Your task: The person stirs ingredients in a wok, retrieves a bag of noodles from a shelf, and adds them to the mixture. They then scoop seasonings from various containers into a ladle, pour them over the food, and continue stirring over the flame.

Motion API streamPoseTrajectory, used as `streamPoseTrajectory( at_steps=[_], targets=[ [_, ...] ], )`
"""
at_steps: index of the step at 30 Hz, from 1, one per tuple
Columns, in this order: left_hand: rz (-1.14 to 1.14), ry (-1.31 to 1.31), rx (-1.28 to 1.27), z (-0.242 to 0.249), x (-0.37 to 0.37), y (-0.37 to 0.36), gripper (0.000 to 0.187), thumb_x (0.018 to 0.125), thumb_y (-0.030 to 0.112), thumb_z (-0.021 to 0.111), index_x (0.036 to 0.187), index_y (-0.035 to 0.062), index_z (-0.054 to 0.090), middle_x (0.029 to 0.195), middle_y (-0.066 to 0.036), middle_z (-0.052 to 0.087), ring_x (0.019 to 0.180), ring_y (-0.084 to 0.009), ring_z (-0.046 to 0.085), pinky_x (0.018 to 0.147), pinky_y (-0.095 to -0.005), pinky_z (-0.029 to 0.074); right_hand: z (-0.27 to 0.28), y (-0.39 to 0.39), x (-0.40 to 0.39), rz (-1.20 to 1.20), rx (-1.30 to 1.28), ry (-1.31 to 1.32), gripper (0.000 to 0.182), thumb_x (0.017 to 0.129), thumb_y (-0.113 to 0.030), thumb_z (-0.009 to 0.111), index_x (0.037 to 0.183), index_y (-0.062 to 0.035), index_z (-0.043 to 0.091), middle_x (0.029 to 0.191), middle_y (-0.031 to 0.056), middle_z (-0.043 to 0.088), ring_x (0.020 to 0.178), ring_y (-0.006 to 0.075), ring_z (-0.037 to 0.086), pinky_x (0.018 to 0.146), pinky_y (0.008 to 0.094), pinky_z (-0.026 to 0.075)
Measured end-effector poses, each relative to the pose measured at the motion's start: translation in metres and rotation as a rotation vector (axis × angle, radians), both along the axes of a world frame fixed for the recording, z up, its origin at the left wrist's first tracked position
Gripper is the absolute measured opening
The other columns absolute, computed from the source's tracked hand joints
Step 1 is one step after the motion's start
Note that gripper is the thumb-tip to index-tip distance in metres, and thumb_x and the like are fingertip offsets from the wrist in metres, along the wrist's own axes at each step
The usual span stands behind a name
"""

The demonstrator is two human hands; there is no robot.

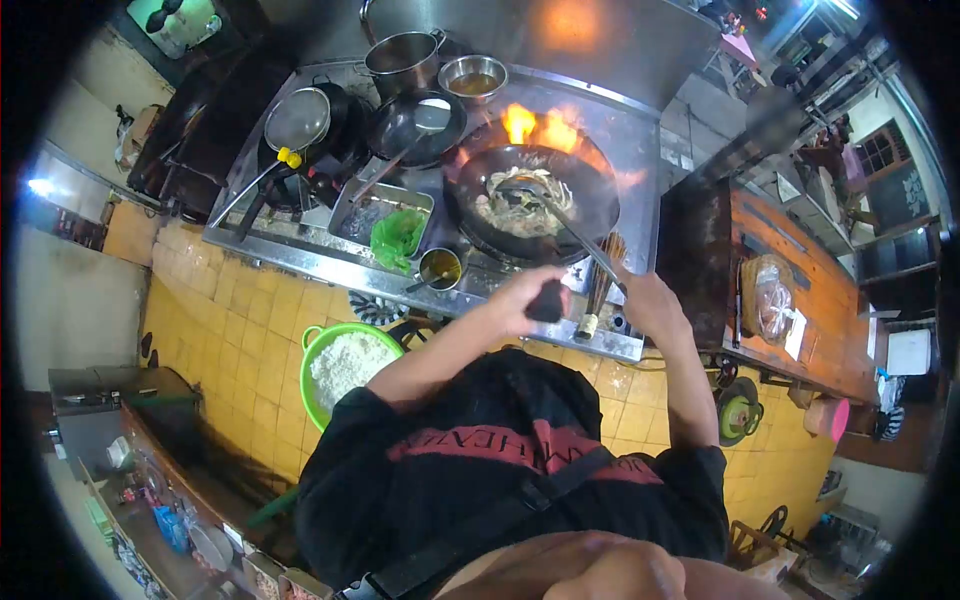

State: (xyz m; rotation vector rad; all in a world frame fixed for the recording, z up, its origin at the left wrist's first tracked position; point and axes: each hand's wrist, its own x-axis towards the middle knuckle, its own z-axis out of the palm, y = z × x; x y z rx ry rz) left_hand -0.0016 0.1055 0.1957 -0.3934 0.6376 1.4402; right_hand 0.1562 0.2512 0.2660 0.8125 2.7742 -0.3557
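Note:
My left hand (525, 303) is closed around a dark handle (546, 302) at the near side of a black wok (465, 215). Inside the wok lie pale strips and pieces of food (497, 203). My right hand (652, 303) grips the long metal shaft of a ladle (568, 222), its rounded head down among the food. Flames (540, 127) rise over the wok's far rim. Beside the wok, left of my right hand, a bamboo brush (603, 280) lies on the stove edge.
Left of the wok are a second pan (395, 145), a pot (403, 55), a steel bowl (473, 78), a strainer (298, 120), a tray with green plastic (400, 237) and a small pot (440, 268). A green basket of rice (312, 385) stands below left. A wooden counter (790, 260) is right.

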Motion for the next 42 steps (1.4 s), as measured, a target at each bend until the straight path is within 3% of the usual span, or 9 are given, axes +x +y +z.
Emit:
streamPoseTrajectory(
  at_steps=[6,11,14,16,21,32,38,40,42],
  targets=[
    [-0.088,0.62,-0.126,-0.1,-0.002,-0.012,0.017,0.085,0.018,0.061,0.085,0.0015,0.056,0.064,-0.007,0.055,0.053,-0.0181,0.056,0.048,-0.0328,0.047,-0.009,-0.015,0.016,0.028,-0.152,0.072,0.055,0.081,-0.002,0.046,0.134,-0.0134,0.044,0.084,0.0292,0.061,0.085,0.0421,0.062,0.078,0.0505,0.049],
    [-0.295,0.531,-0.082,-0.01,0.026,-0.029,0.014,0.086,0.015,0.06,0.089,0.0036,0.052,0.068,-0.006,0.057,0.056,-0.017,0.057,0.052,-0.0301,0.048,-0.01,-0.03,0.018,-0.085,-0.09,0.018,0.06,0.077,0.001,0.048,0.135,-0.0132,0.042,0.086,0.0295,0.06,0.083,0.0444,0.06,0.075,0.0511,0.049],
    [-0.097,0.542,-0.017,-0.065,-0.029,0.001,0.02,0.085,0.021,0.061,0.072,0.0056,0.059,0.064,-0.006,0.057,0.056,-0.0148,0.056,0.054,-0.0309,0.046,-0.018,-0.034,0.024,-0.061,-0.082,-0.045,0.058,0.08,-0.001,0.046,0.137,-0.0141,0.04,0.088,0.0277,0.06,0.083,0.0425,0.062,0.071,0.0494,0.051],
    [-0.106,0.871,-0.153,-0.071,-0.013,-0.013,0.013,0.085,0.016,0.06,0.084,0.0035,0.06,0.066,-0.006,0.057,0.054,-0.0164,0.056,0.052,-0.0322,0.047,-0.04,-0.037,0.023,-0.102,0.083,-0.097,0.059,0.082,-0.001,0.046,0.138,-0.0154,0.038,0.084,0.0261,0.061,0.08,0.0402,0.063,0.07,0.0472,0.052],
    [-0.229,0.603,-0.073,-0.057,0.039,-0.047,0.026,0.084,0.015,0.061,0.101,0.0048,0.045,0.069,-0.008,0.055,0.053,-0.0186,0.057,0.046,-0.0343,0.05,-0.077,-0.025,0.03,-0.14,0.147,0.113,0.052,0.086,-0.007,0.044,0.138,-0.0147,0.039,0.075,0.0188,0.063,0.069,0.0363,0.065,0.063,0.0454,0.054],
    [0.056,0.904,0.072,-0.192,-0.025,0.014,0.028,0.086,0.014,0.061,0.106,0.0029,0.046,0.071,-0.008,0.058,0.055,-0.0161,0.057,0.047,-0.0309,0.048,-0.068,-0.002,-0.019,-0.072,0.11,-0.083,0.057,0.084,-0.008,0.051,0.138,-0.0061,0.035,0.082,0.0241,0.064,0.076,0.0377,0.066,0.067,0.0477,0.054],
    [-0.028,1.284,-0.409,-0.179,0.015,-0.027,0.04,0.087,0.025,0.063,0.111,-0.0018,0.046,0.082,-0.009,0.06,0.072,-0.0175,0.06,0.063,-0.0323,0.05,-0.144,0.025,-0.029,-0.026,-0.24,0.299,0.06,0.076,-0.006,0.055,0.133,-0.0009,0.04,0.09,0.0309,0.061,0.091,0.043,0.061,0.08,0.0483,0.049],
    [0.333,1.699,-0.342,-0.189,0.052,-0.073,0.044,0.087,0.03,0.062,0.115,-0.0011,0.049,0.092,-0.015,0.063,0.08,-0.023,0.063,0.071,-0.034,0.05,-0.135,0.052,-0.01,0.059,-0.335,0.315,0.05,0.081,-0.015,0.061,0.129,-0.0073,0.049,0.077,0.0165,0.063,0.068,0.0293,0.062,0.064,0.039,0.049],
    [0.284,1.375,-0.346,-0.195,0.086,-0.129,0.04,0.085,0.03,0.063,0.111,0.0005,0.053,0.099,-0.016,0.062,0.09,-0.0251,0.062,0.077,-0.0356,0.049,-0.143,0.075,-0.004,-0.068,-0.452,0.21,0.048,0.084,-0.019,0.058,0.13,-0.0088,0.05,0.06,0.0096,0.056,0.047,0.0164,0.054,0.048,0.0336,0.046]
  ],
)
